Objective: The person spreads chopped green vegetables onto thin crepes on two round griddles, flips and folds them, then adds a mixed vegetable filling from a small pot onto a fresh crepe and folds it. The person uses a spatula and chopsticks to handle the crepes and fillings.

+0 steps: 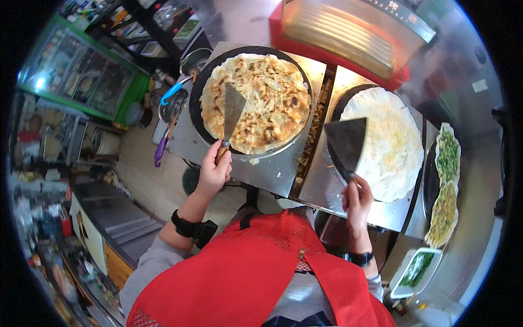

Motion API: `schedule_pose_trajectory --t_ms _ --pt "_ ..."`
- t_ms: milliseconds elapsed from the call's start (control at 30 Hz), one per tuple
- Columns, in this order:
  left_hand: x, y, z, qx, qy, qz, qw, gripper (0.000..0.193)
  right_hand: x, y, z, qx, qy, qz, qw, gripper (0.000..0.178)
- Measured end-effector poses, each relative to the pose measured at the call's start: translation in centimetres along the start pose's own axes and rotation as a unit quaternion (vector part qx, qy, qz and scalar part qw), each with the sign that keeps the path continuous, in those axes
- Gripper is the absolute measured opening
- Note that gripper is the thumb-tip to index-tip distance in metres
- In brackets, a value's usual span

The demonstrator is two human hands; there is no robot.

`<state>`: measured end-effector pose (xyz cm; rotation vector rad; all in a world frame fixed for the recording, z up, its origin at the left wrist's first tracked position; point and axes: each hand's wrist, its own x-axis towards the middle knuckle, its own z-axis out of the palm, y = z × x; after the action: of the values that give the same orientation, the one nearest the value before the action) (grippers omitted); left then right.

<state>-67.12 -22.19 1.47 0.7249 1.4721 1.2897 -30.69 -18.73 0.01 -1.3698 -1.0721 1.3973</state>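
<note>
My left hand (215, 169) is closed round the wooden handle of a narrow scraper (233, 111), whose metal blade lies over a browned flatbread (272, 92). That bread covers most of a round black griddle (197, 101) on the left. In my right hand (357, 201) is a wide, dark-bladed scraper (347, 143), gripped by its handle. Its blade overlaps the left edge of a pale flatbread (393, 147) on the right griddle (344, 98); whether it touches the bread I cannot tell. The pale bread has a faint yellowish middle.
Two smaller flatbreads, one topped with greens (448, 155) and one browner (443, 215), lie at the far right. Below them stands a white tray of chopped greens (418, 270). A red-framed heated cabinet (340, 32) borders the back. Purple-handled tongs (160, 150) hang off the left edge.
</note>
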Motion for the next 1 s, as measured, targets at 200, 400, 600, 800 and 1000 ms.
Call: schedule_pose_trajectory --t_ms 200,400,600,800,1000 --pt "3.3 1.1 -5.2 -0.002 -0.079 -0.019 0.997 0.044 0.9 0.5 9.8 0.022 0.098 0.088 0.991 0.030" --pt "5.2 1.6 -7.3 0.005 -0.116 -0.023 0.993 0.045 0.1 0.2 11.0 0.014 0.108 0.139 0.984 0.030" --pt "5.3 1.5 -8.1 0.029 -0.110 0.001 0.994 0.047 -1.5 -0.6 9.6 0.001 0.142 0.116 0.983 0.029" --pt "5.8 2.5 -8.8 0.062 -0.108 -0.020 0.992 0.047 -2.9 -0.1 9.1 0.032 0.046 0.209 0.976 0.029" --pt "6.3 2.4 -4.6 0.444 -0.100 0.301 0.838 0.048 -2.5 0.7 8.3 0.078 0.003 0.200 0.977 0.027"
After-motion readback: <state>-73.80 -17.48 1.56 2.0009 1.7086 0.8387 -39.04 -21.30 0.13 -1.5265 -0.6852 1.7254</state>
